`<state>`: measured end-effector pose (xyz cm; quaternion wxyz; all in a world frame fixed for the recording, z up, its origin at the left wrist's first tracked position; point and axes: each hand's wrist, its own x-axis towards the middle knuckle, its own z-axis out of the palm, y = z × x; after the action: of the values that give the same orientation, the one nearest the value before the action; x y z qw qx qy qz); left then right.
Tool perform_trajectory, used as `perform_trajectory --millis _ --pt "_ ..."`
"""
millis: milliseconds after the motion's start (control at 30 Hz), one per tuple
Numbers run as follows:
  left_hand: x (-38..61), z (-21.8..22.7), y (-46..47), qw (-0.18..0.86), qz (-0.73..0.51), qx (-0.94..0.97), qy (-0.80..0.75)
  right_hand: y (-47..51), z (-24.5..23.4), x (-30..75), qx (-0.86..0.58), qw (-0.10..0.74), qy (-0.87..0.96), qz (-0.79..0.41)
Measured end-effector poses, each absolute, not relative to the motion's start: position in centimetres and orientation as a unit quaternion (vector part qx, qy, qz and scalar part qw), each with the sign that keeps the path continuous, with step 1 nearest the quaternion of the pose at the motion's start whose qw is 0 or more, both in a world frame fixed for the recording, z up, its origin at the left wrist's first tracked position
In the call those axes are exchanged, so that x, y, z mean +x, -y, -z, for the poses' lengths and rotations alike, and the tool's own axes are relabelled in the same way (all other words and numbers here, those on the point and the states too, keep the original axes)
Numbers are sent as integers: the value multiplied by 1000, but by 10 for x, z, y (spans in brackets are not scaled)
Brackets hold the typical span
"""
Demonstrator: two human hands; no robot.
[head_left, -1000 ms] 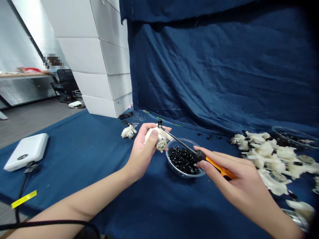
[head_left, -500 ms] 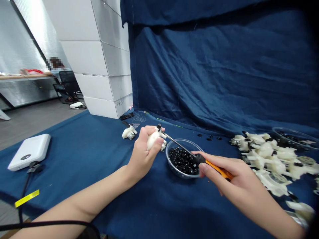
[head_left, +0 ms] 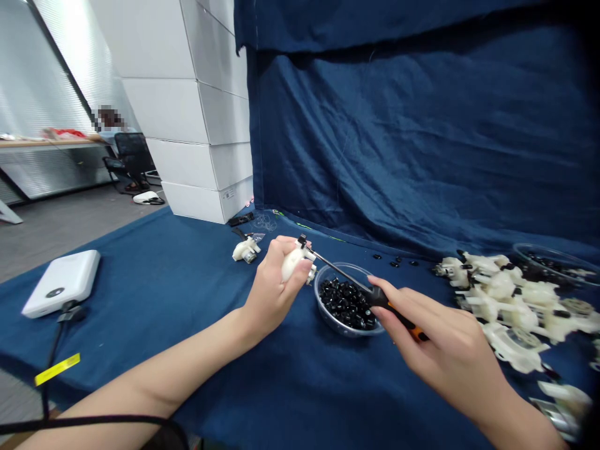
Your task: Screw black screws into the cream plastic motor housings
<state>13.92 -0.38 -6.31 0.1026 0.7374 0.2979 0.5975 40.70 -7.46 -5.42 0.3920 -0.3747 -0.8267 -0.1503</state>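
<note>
My left hand (head_left: 274, 284) is closed around a cream plastic part (head_left: 291, 262) with a small black piece (head_left: 302, 240) at its top. Wrapped round the black and orange handle of a screwdriver (head_left: 344, 275) is my right hand (head_left: 431, 334). The screwdriver's shaft slants up to the left, its tip at the cream part just below the black piece; exact contact is too small to make out. Under the shaft stands a clear round bowl (head_left: 323, 312) holding many small black pieces (head_left: 347, 303).
Many cream parts (head_left: 510, 294) lie heaped at the right, before a second clear bowl (head_left: 553, 265). Another cream part (head_left: 245, 250) lies left of centre. A white power bank (head_left: 63, 284) with a cable sits far left. White boxes (head_left: 187, 162) are stacked behind; a person sits beyond.
My right hand has shifted its grip on the screwdriver, its fingers now further forward and covering more of the handle. The view has moved slightly; the left hand keeps its hold.
</note>
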Motion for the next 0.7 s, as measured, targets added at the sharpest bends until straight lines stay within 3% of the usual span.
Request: perform_trajectory --millis 400,500,600,700 --pt "139 60 7 99 -581 739 -327 73 53 408 -378 388 829 141" --pt "138 55 4 82 -562 738 -364 69 52 406 -412 393 820 55" --pt "135 47 0 58 -548 724 -414 66 50 405 -475 405 773 -112" --pt "137 36 3 156 -598 664 -420 64 46 405 -484 424 728 -236"
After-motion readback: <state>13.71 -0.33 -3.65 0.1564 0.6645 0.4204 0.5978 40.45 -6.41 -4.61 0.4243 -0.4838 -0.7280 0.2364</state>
